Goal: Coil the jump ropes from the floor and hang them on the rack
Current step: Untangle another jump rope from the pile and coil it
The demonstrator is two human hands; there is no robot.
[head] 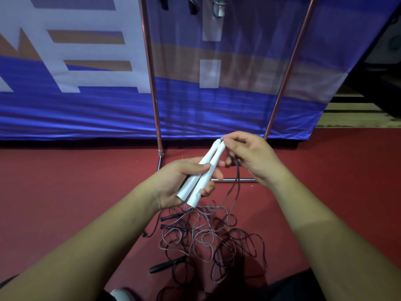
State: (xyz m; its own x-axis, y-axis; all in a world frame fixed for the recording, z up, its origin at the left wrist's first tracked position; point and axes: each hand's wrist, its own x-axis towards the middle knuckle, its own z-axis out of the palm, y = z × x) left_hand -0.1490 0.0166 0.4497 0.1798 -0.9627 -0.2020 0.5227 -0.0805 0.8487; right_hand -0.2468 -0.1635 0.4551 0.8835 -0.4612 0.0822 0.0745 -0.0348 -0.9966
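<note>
I log: left hand [184, 178] grips both white handles [202, 171] together. Right hand [249, 157] pinches grey cord [237, 177] near handle tips. Coiling barely begun. Cord trails into tangled rope pile [206, 237] on floor. Rack [149, 61] ahead, some ropes apparently hung; black ropes remain.

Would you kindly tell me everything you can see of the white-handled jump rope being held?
Its two white handles look like smooth plastic and taper to narrow tips. They lie side by side, tilted up to the right. The left hand grips their lower half, and the right hand pinches the thin grey cord beside the tips. From there the cord hangs down into a tangled pile of ropes on the red floor.
</note>
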